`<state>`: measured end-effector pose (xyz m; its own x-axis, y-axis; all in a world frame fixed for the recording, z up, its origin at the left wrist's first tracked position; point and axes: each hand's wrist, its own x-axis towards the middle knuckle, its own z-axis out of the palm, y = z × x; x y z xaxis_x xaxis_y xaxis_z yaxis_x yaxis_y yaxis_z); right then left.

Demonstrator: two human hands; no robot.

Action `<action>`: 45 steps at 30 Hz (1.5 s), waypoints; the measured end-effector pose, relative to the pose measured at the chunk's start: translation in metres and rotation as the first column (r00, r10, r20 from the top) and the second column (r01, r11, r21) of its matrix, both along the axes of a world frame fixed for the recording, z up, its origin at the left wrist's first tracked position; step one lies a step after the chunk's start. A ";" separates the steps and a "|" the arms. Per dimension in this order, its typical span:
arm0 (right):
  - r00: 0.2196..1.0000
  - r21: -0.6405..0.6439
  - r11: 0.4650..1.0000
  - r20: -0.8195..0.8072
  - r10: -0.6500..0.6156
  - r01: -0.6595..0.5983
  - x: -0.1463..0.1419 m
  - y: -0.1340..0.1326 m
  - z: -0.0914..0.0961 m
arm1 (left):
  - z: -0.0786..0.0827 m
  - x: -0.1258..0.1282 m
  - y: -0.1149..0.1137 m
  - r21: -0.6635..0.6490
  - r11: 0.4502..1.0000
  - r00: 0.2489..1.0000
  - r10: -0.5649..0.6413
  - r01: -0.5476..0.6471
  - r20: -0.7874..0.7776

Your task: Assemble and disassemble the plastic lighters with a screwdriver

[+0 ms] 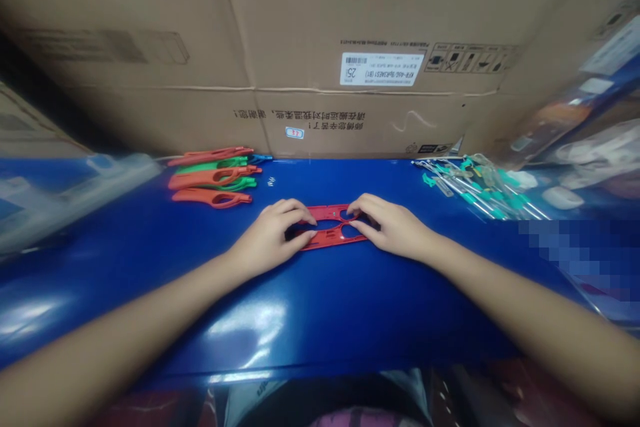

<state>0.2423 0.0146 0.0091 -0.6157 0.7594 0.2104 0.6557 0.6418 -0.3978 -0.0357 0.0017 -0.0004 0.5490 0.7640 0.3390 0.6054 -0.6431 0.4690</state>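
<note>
Two red plastic shell halves lie side by side on the blue table, the far half and the near half. Each is long and narrow with a finger-loop opening at its right end, and their inner sides seem to face up. My left hand grips their left ends, thumb on the near half and fingers on the far one. At the loop ends, my right hand holds both pieces between thumb and fingers. My fingertips cover parts of both ends.
Several orange and green lighter-shaped casings are piled at back left, near tiny white bits. Metal rods with green parts lie at back right. A large cardboard box stands behind the blue table. Clear plastic sits left.
</note>
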 end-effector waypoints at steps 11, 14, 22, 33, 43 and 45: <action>0.989 0.127 0.982 0.041 -0.144 0.138 0.029 0.011 0.025 | 0.000 0.003 -0.002 0.016 0.996 0.996 -0.089 0.090 -0.031; 0.994 0.088 0.995 0.093 -0.052 0.044 0.028 0.013 0.020 | 0.000 0.002 -0.001 0.026 0.997 0.997 -0.078 0.078 -0.024; 0.994 0.037 0.996 -0.074 -0.075 0.078 0.041 0.027 0.026 | -0.003 -0.003 0.002 0.037 0.999 1.000 -0.019 0.018 0.014; 0.474 0.103 0.673 0.632 -0.613 0.733 0.139 0.071 0.036 | -0.005 -0.007 0.005 0.045 0.990 0.991 0.136 -0.136 0.007; 0.412 0.089 0.618 0.670 -0.618 0.781 0.140 0.074 0.031 | 0.001 -0.001 -0.001 0.129 0.987 0.995 0.101 -0.098 -0.011; 0.409 0.103 0.607 0.649 -0.641 0.788 0.140 0.074 0.031 | 0.001 -0.001 -0.002 0.127 0.991 0.998 0.058 -0.053 -0.036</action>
<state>0.3824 0.0886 0.0404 0.2499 0.9545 -0.1630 0.9569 -0.2177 0.1920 -0.0363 -0.0002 0.0009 0.5217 0.7463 0.4133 0.6581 -0.6603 0.3618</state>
